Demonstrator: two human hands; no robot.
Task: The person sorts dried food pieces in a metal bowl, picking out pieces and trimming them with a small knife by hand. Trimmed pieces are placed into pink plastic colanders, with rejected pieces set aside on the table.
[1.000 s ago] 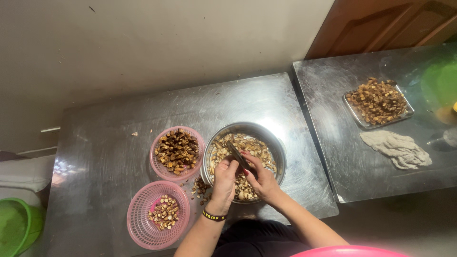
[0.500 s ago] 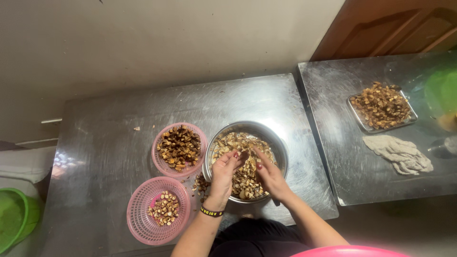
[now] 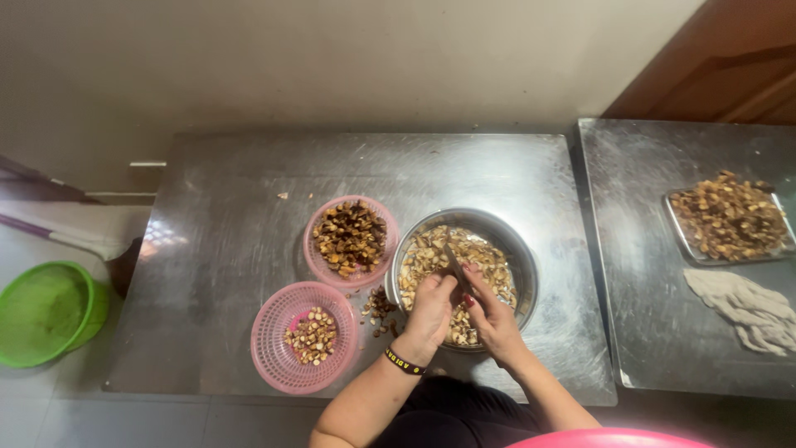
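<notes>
Left hand closed on a small piece, right hand gripping a knife, over steel bowl, frame centre.

My two steel tables stand side by side against a plain beige wall, grey tiled floor below.

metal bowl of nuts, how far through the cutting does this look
Done: the nearer pink basket holds a small heap of pale cut pieces, the farther pink basket dark bits, and scraps lie on the table. In hand: the left hand and right hand work a knife over the metal bowl. Left: the bowl looks well filled, so probably most remains.
</notes>
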